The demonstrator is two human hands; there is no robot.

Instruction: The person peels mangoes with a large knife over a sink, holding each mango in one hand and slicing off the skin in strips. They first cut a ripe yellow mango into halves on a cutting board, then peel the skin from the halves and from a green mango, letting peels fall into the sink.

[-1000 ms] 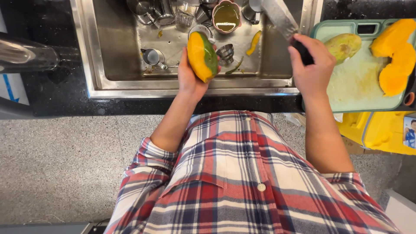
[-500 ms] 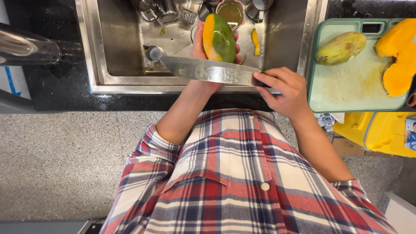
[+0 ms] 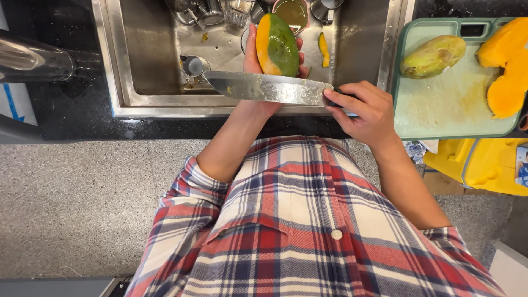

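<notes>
Since half a second earlier, little had shifted: the knife (image 3: 269,88) stayed level across the near rim of the sink (image 3: 124,82), its blade pointing away from the cutting board, and the mango (image 3: 277,45) had stayed where it was above the basin, just beyond the blade.

My left hand (image 3: 258,60) was closed around the mango from behind and below, fingers wrapped on it, holding it upright over the sink with the peeled orange strip on one side and green skin on the other. My right hand (image 3: 363,110) gripped the knife's dark handle, fingers curled shut around it, just outside the sink's corner. The blade lay right below the fruit; I could not tell whether steel touched skin.

Inside the sink, past the mango, lay steel cups (image 3: 212,11) and a strip of yellow peel (image 3: 324,49). Beside the sink, on the knife-handle side, sat a pale green cutting board (image 3: 451,104) carrying another greenish mango (image 3: 433,56) and orange mango pieces (image 3: 509,71). A yellow bin (image 3: 478,165) stood below that board.
</notes>
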